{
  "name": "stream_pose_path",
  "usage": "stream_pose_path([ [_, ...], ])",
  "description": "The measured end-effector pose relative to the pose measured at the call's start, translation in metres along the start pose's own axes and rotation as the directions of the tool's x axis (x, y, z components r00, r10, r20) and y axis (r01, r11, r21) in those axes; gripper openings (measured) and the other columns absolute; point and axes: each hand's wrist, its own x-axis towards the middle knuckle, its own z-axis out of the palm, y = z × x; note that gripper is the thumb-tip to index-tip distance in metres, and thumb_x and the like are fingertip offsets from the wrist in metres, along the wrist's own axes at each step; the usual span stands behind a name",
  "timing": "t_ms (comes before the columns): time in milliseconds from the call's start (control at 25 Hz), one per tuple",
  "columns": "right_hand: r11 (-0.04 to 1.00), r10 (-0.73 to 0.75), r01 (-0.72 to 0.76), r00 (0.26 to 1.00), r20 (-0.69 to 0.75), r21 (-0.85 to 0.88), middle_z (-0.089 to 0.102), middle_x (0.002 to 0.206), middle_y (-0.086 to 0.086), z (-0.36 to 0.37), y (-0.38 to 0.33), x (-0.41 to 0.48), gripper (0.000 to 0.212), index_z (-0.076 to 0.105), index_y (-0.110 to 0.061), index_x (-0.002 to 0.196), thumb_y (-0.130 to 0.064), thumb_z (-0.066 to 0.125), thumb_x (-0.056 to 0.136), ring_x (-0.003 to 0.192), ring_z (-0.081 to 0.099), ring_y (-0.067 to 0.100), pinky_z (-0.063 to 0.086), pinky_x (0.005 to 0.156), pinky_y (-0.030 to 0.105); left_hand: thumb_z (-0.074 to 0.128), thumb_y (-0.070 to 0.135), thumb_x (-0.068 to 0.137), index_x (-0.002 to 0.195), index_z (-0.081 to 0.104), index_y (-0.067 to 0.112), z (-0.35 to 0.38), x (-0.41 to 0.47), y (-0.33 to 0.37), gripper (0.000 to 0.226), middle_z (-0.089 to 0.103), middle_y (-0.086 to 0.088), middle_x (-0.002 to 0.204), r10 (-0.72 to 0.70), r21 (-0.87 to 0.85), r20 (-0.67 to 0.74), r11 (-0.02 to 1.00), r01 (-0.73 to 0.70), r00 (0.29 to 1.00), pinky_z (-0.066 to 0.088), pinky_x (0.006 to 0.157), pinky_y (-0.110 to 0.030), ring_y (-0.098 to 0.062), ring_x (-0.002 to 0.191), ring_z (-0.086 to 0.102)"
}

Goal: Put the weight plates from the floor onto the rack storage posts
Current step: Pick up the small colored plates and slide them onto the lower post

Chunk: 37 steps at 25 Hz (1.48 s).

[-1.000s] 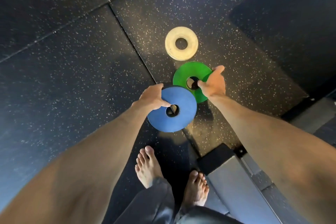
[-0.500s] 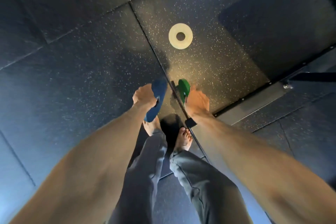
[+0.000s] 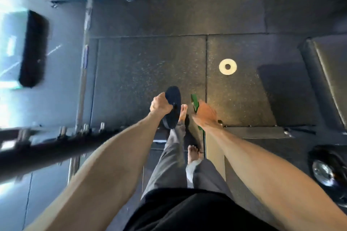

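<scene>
Head view: my left hand (image 3: 160,106) grips the blue plate (image 3: 174,94), my right hand (image 3: 205,114) the green plate (image 3: 194,101); I should carry both firmly, clear of my feet (image 3: 183,113).

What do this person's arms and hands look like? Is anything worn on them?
The left forearm and right forearm are bare, no sleeves in view. The left hand and right hand wear no gloves. A small dark band, perhaps a watch, shows at the right wrist, mostly hidden.
</scene>
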Motion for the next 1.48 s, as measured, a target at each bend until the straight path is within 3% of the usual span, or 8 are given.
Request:
stream_pose_path([
  [280,0.919,-0.215,0.274,0.951,0.224,-0.282,0.064,0.119,0.02,0.065,-0.046,-0.116,0.036,0.052,-0.009,0.118,-0.025,0.059,0.086,0.112,0.061,0.04,0.047,0.089,0.04,0.068,0.014,0.079,0.119,0.061,0.006,0.03,-0.163,-0.173,0.042,0.068,-0.018,0.119,-0.389,-0.361,-0.052,0.866,0.346,0.92,0.053,0.09,-0.041,-0.035,0.112,0.063],
  [360,0.887,-0.222,0.316,0.931,0.289,-0.336,0.062,0.123,0.021,0.096,-0.052,-0.15,0.039,0.05,-0.008,0.122,-0.023,0.059,0.087,0.115,0.059,0.041,0.046,0.091,0.039,0.069,0.014,0.078,0.119,0.06,0.006,0.058,-0.212,-0.225,0.043,0.067,-0.017,0.119,-0.542,-0.495,-0.004,0.731,0.47,0.84,0.053,0.089,-0.038,-0.035,0.112,0.063],
  [520,0.813,-0.277,0.444,0.864,0.419,-0.378,0.064,0.117,0.021,0.172,-0.062,-0.226,0.042,0.046,-0.006,0.119,-0.024,0.061,0.083,0.108,0.062,0.042,0.05,0.087,0.042,0.071,0.015,0.072,0.108,0.059,0.01,0.119,-0.304,-0.32,0.038,0.068,-0.016,0.116,-0.757,-0.721,0.211,0.306,0.621,0.618,0.059,0.083,-0.041,-0.032,0.103,0.068],
  [640,0.675,-0.355,0.597,0.778,0.518,-0.434,0.066,0.114,0.018,0.227,-0.076,-0.291,0.043,0.045,-0.007,0.117,-0.027,0.061,0.083,0.107,0.064,0.04,0.052,0.084,0.04,0.069,0.015,0.072,0.107,0.057,0.012,0.157,-0.366,-0.384,0.037,0.068,-0.013,0.113,-0.782,-0.795,0.299,0.114,0.596,0.547,0.061,0.079,-0.043,-0.031,0.102,0.068],
  [760,0.526,-0.392,0.698,0.706,0.589,-0.486,0.064,0.12,0.016,0.279,-0.088,-0.361,0.049,0.041,-0.009,0.127,-0.031,0.059,0.086,0.11,0.062,0.038,0.047,0.081,0.038,0.068,0.018,0.073,0.115,0.056,0.012,0.189,-0.42,-0.442,0.044,0.066,-0.012,0.117,-0.777,-0.85,0.294,0.053,0.523,0.556,0.057,0.088,-0.04,-0.031,0.108,0.065],
  [960,0.445,-0.434,0.755,0.652,0.622,-0.482,0.066,0.115,0.017,0.367,-0.097,-0.47,0.044,0.041,-0.01,0.123,-0.028,0.06,0.087,0.104,0.064,0.038,0.045,0.077,0.035,0.064,0.017,0.081,0.123,0.05,0.006,0.208,-0.5,-0.539,0.045,0.061,-0.018,0.126,-0.798,-0.921,0.257,-0.031,0.389,0.545,0.05,0.098,-0.04,-0.034,0.117,0.059],
  [1280,0.549,-0.445,0.739,0.653,0.612,-0.389,0.064,0.117,0.017,0.486,-0.17,-0.574,0.042,0.045,-0.007,0.119,-0.026,0.063,0.085,0.109,0.063,0.036,0.049,0.087,0.037,0.069,0.022,0.084,0.144,0.021,-0.009,0.16,-0.547,-0.691,0.083,0.055,-0.021,0.134,-0.843,-0.955,0.283,-0.204,0.214,0.458,0.044,0.101,-0.034,-0.034,0.124,0.054],
  [1480,0.688,-0.5,0.7,0.646,0.576,-0.189,0.063,0.112,0.015,0.579,-0.275,-0.602,0.044,0.044,-0.006,0.117,-0.032,0.064,0.088,0.1,0.062,0.033,0.049,0.086,0.038,0.069,0.027,0.079,0.139,0.032,0.006,0.09,-0.527,-0.798,0.073,0.06,-0.017,0.123,-0.84,-0.943,0.273,-0.331,-0.044,0.468,0.05,0.097,-0.041,-0.033,0.109,0.06],
])
